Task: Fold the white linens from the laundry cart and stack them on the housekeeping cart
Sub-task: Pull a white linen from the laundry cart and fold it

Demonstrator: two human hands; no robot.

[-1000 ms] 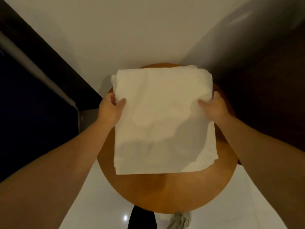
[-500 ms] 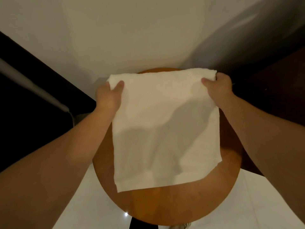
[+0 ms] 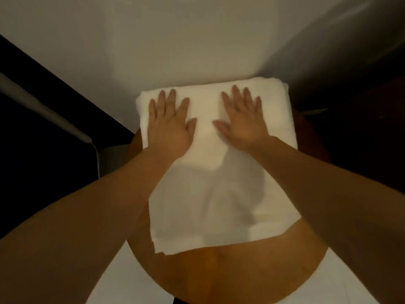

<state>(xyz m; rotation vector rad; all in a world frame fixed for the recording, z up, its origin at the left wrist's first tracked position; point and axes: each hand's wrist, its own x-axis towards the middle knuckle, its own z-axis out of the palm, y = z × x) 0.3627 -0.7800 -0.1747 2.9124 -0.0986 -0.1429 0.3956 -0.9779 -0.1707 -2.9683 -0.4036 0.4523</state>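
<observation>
A folded white linen [image 3: 219, 194] lies flat on a round wooden table [image 3: 219, 273], its far edge reaching past the table's back rim. My left hand [image 3: 168, 126] presses flat on the linen's far left part, fingers spread and straight. My right hand [image 3: 241, 121] lies flat beside it on the far right part, fingers also spread. Both palms face down and hold nothing. The near edge of the linen shows several stacked layers.
A pale wall rises behind the table. A dark panel with a grey metal bar [image 3: 43, 110] runs along the left. Dark furniture [image 3: 361, 139] stands to the right. White glossy floor [image 3: 122, 281] shows at both sides below the table.
Both hands let go of the linen's far corners and now lie flat on top of it. The linen has settled onto the table, and the view has moved closer.
</observation>
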